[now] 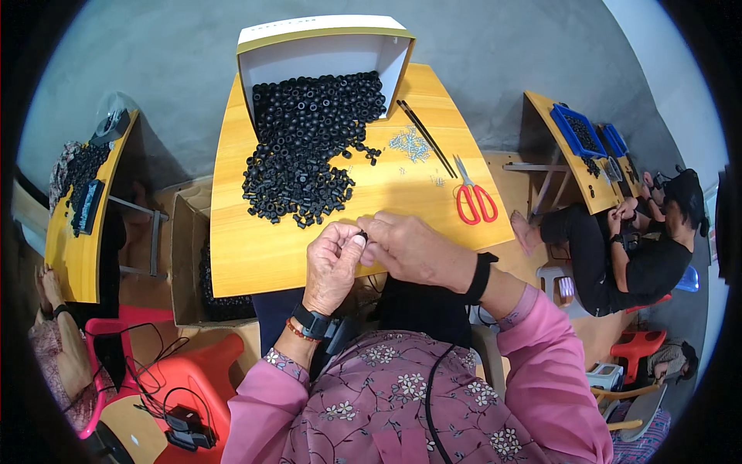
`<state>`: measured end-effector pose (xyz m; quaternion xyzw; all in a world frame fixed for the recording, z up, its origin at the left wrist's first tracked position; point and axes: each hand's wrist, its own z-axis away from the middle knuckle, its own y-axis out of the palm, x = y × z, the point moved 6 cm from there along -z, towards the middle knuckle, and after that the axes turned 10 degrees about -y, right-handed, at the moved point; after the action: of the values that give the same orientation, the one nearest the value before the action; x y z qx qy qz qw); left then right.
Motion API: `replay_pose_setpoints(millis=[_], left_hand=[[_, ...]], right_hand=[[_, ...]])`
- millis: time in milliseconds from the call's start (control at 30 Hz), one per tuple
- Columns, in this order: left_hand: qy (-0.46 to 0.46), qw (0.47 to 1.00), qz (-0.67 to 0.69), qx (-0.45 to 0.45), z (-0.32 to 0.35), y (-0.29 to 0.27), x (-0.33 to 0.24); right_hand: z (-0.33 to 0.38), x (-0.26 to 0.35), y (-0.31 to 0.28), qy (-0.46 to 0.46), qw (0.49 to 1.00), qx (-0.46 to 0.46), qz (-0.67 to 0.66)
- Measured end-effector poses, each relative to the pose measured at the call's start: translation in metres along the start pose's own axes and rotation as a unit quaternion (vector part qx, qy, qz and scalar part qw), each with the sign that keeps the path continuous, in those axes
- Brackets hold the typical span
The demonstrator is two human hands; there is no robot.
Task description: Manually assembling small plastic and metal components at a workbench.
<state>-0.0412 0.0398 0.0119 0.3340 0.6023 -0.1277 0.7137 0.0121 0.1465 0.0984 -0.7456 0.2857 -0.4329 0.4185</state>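
Observation:
Over the near edge of the yellow table (294,267), my left hand (334,261) pinches a small black ring-shaped part (362,234) between thumb and fingers. My right hand (421,249) meets it from the right, its fingers closed at the same part; whatever they grip is hidden. Beyond my hands spreads a pile of small black ring-shaped parts (297,185), spilling out of a white box (325,56) tipped on its side. To the right lie small silvery metal pieces (411,145), two dark thin sticks (427,138) and red-handled scissors (477,203).
An open cardboard box (189,255) with black parts stands on the floor left of the table. Red stools (202,379) and loose cables are beside me. At right a person (653,255) works at another table with blue trays (576,131); another person's hand (50,288) rests at the left table.

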Motion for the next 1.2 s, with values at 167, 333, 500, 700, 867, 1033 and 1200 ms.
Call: replay_pose_setpoints(millis=[167,333,500,700,867,1033,1200], left_hand=[[-0.028,0.999,-0.004,0.024,0.000,0.000,0.007],[-0.034,0.999,0.013,0.035,0.000,0.001,0.007],[-0.030,0.999,0.007,0.033,0.000,0.002,0.006],[-0.021,0.999,0.011,0.029,0.001,0.001,0.006],[-0.030,0.999,-0.002,0.033,0.001,0.002,0.006],[-0.037,0.999,0.006,0.033,0.002,0.001,0.006],[-0.043,0.999,0.012,0.029,0.002,0.001,0.007]], right_hand=[[-0.001,-0.013,-0.004,-0.015,0.997,0.068,-0.011],[0.000,-0.017,-0.006,-0.029,0.998,0.048,-0.028],[0.005,-0.021,-0.004,-0.018,0.998,0.035,-0.043],[0.005,-0.008,-0.008,-0.014,0.998,0.007,-0.055],[0.008,-0.014,-0.004,-0.003,0.999,0.015,-0.036],[0.007,-0.017,-0.004,0.004,0.999,0.016,-0.043],[0.004,-0.009,-0.004,-0.045,0.998,0.023,0.027]])
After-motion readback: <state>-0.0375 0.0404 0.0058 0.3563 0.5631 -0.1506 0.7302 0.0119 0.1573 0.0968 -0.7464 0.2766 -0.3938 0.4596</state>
